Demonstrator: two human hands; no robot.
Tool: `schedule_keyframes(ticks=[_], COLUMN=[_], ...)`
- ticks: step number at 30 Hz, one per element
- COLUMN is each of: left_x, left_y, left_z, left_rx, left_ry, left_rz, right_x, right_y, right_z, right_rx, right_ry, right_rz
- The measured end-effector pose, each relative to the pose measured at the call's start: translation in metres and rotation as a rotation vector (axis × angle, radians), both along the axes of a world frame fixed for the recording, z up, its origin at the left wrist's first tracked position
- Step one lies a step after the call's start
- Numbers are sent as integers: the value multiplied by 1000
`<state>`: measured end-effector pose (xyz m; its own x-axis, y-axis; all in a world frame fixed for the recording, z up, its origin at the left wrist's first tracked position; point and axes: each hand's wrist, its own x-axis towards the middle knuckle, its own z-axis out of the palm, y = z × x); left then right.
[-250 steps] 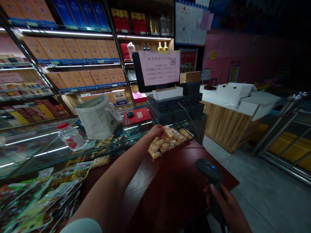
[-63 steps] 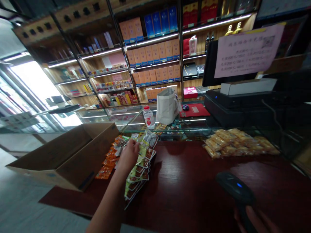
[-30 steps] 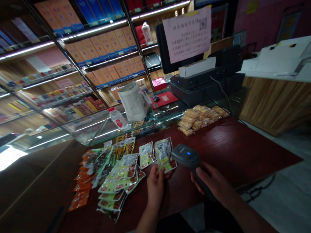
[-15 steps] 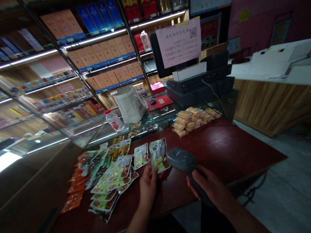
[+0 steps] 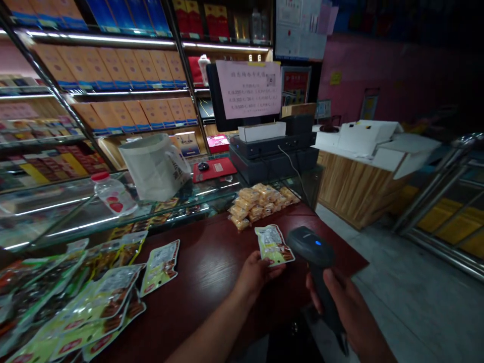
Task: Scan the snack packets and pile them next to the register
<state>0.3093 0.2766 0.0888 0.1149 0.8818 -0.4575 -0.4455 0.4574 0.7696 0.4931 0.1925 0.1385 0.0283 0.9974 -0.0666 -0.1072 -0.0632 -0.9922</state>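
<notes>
My left hand point(image 5: 255, 273) pinches a small green snack packet point(image 5: 274, 245) by its lower edge and holds it up above the dark red table point(image 5: 212, 267). My right hand point(image 5: 346, 310) is wrapped round the handle of a black barcode scanner point(image 5: 312, 248). Its head, with a blue light on, sits just right of the packet, almost touching it. More green packets point(image 5: 106, 295) lie spread over the table's left side. One separate packet point(image 5: 161, 264) lies nearer the middle.
A heap of yellow wrapped snacks point(image 5: 260, 201) lies at the table's far end. Behind it a glass counter point(image 5: 75, 217) carries a plastic bottle point(image 5: 112, 194), a white bag point(image 5: 153, 169), a red pad and a till with monitor point(image 5: 264, 146). Shelves of boxes fill the back wall. Grey floor lies to the right.
The view has swung right. My left hand has carried the packet rightward, away from the spread packets, and the scanner has stayed beside it. One packet stays lying on the table.
</notes>
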Motion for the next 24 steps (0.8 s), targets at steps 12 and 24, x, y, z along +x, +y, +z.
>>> schedule_keyframes(ticks=[12,24], left_x=[113,119], left_y=[106,115], left_z=[-2,-5], left_rx=[-50,-25], left_ry=[-3,249], left_rz=[-182,-373], right_x=[64,72], right_y=[-2,-17], right_z=[4,21], right_rx=[84,73], right_ry=[28,-94], right_rz=[-317,-452])
